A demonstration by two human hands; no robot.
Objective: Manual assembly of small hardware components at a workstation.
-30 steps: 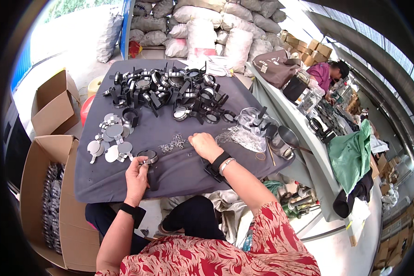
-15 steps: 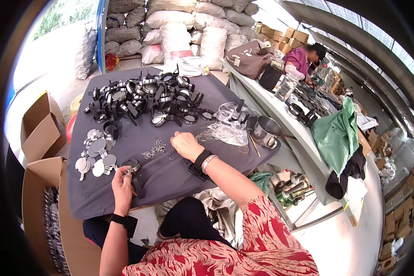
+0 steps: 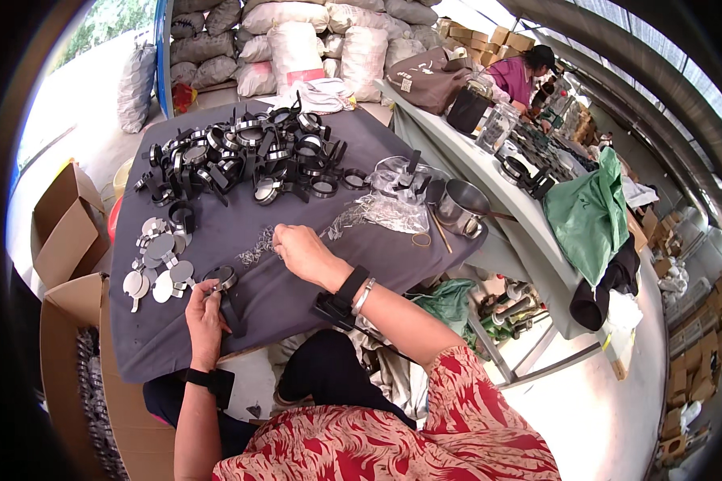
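Note:
My left hand (image 3: 203,317) is closed on a black ring-shaped part with a handle (image 3: 226,278), holding it at the table's near edge. The handle points down toward me. My right hand (image 3: 309,255) is over a small heap of bent metal wire clips (image 3: 255,250), thumb and fingertips pinched together. Whether a clip sits between those fingertips is too small to tell. Beside my left hand, to the far left, lie several flat grey discs with tabs (image 3: 161,245). A large pile of similar black ring parts (image 3: 241,148) covers the far part of the table.
Right of the clips are a clear plastic bag (image 3: 397,212), a metal cup (image 3: 463,210) and a thin stick (image 3: 440,232) on the dark tablecloth (image 3: 297,309). Open cardboard boxes (image 3: 72,321) stand at left. A person (image 3: 512,78) works at the grey side table (image 3: 457,160).
My right hand has moved left, nearer the heap of clips, with its fingertips now at the heap. My left hand keeps hold of the ring part. The view has shifted slightly.

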